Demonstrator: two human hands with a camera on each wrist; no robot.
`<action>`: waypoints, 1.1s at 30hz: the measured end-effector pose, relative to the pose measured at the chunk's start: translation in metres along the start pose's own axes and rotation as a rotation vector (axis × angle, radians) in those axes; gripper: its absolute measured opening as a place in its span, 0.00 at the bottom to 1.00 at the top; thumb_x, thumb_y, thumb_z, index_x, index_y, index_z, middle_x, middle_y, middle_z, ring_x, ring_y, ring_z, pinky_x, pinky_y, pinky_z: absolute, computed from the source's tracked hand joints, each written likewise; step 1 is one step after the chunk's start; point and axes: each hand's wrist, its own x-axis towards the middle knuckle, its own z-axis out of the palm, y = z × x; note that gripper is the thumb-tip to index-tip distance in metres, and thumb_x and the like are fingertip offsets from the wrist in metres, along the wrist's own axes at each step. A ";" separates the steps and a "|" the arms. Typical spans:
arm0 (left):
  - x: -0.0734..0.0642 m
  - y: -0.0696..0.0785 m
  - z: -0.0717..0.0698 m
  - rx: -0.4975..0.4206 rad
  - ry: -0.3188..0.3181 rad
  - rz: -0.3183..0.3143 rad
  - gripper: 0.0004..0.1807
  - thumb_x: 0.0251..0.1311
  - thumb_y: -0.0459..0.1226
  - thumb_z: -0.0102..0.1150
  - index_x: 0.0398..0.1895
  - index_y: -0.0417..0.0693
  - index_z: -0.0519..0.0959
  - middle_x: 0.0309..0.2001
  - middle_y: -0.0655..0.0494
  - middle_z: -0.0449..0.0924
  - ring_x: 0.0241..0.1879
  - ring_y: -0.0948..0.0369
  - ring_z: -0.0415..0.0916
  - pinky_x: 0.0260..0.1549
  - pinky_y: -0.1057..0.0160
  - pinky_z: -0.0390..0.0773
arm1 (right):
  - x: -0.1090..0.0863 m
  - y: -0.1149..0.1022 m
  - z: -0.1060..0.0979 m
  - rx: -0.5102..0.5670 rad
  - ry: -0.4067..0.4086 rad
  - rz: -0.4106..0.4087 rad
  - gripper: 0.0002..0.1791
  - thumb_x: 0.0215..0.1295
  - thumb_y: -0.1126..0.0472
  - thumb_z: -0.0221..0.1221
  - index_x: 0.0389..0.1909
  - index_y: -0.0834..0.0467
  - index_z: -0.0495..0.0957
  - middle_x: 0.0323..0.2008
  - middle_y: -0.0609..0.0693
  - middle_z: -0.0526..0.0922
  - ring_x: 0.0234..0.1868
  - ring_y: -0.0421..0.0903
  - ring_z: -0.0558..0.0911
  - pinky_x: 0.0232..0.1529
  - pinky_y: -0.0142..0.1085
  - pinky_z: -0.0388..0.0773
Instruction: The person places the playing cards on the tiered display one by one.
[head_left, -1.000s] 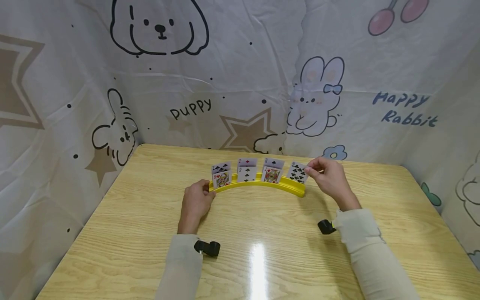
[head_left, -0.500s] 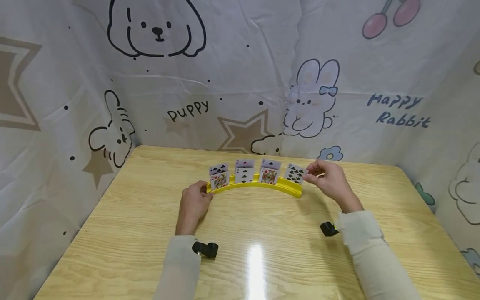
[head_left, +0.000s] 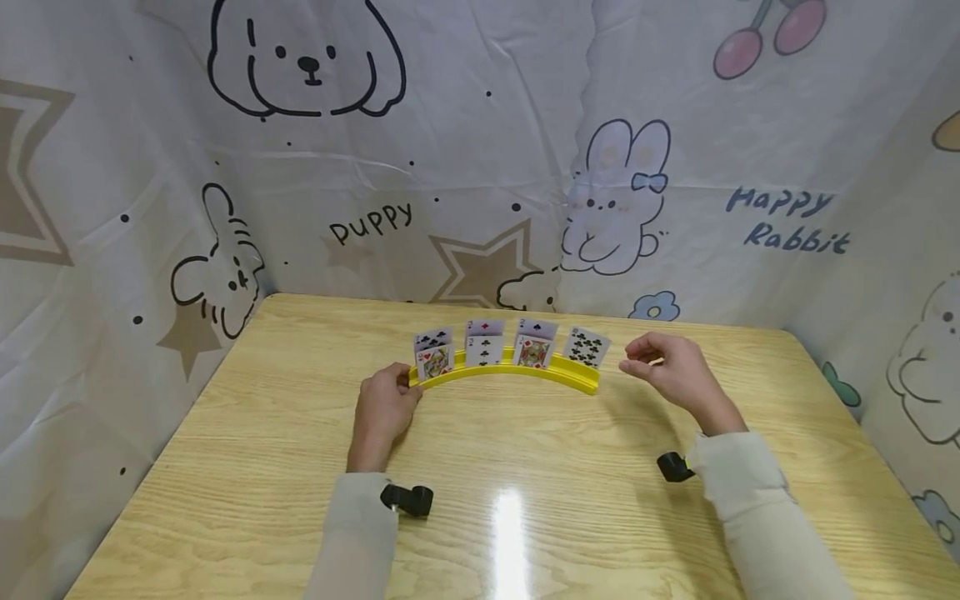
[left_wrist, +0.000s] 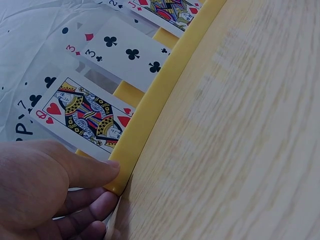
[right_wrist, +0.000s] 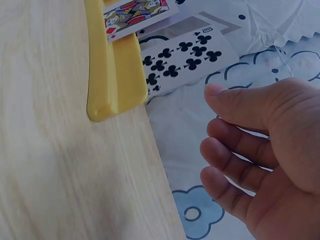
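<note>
A curved yellow card holder (head_left: 510,367) stands on the table with playing cards upright in two rows. My left hand (head_left: 385,408) grips its left end, thumb on the front edge and fingers curled beneath. In the front row are the queen of hearts (left_wrist: 90,115), the three of clubs (left_wrist: 127,52) and the jack of diamonds (head_left: 533,352). Behind them rise a seven of clubs, a three of diamonds and a two of spades, partly hidden. The ten of clubs (right_wrist: 187,60) leans alone in the back row at the right end. My right hand (head_left: 671,371) hovers beside it, holding nothing, fingers loosely bent.
The wooden table (head_left: 262,400) reaches back to a white printed cloth (head_left: 450,108), which also hangs at both sides. A small black camera (head_left: 408,500) sits at the left wrist, and another black camera (head_left: 675,467) at the right.
My right hand has let go of the ten of clubs and drawn away to the right; the card stays in the holder. My left hand keeps its grip on the left end.
</note>
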 end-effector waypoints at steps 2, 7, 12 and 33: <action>0.000 0.000 0.000 0.000 -0.001 0.002 0.21 0.63 0.34 0.67 0.58 0.37 0.79 0.44 0.45 0.83 0.41 0.54 0.81 0.41 0.53 0.80 | -0.003 0.002 -0.001 -0.002 -0.015 0.001 0.14 0.66 0.59 0.67 0.45 0.64 0.81 0.39 0.54 0.84 0.41 0.54 0.81 0.40 0.44 0.78; 0.000 0.000 -0.001 -0.001 -0.002 0.002 0.21 0.63 0.34 0.66 0.58 0.36 0.79 0.45 0.44 0.83 0.41 0.54 0.81 0.41 0.53 0.80 | -0.009 0.010 -0.003 -0.010 -0.051 0.004 0.15 0.65 0.59 0.67 0.47 0.66 0.81 0.39 0.54 0.84 0.41 0.53 0.81 0.40 0.44 0.77; -0.001 -0.001 0.000 -0.002 -0.011 -0.002 0.21 0.64 0.34 0.66 0.59 0.36 0.78 0.46 0.44 0.83 0.42 0.53 0.81 0.42 0.53 0.80 | -0.016 0.018 -0.006 -0.049 -0.061 0.010 0.15 0.65 0.61 0.67 0.46 0.67 0.81 0.37 0.53 0.84 0.40 0.52 0.81 0.40 0.44 0.77; 0.000 0.003 -0.001 0.010 -0.003 -0.010 0.20 0.64 0.34 0.66 0.58 0.36 0.78 0.45 0.43 0.83 0.43 0.52 0.81 0.43 0.53 0.79 | -0.045 0.041 -0.023 -0.107 -0.103 0.065 0.18 0.66 0.58 0.67 0.48 0.69 0.80 0.37 0.52 0.83 0.39 0.50 0.80 0.41 0.45 0.76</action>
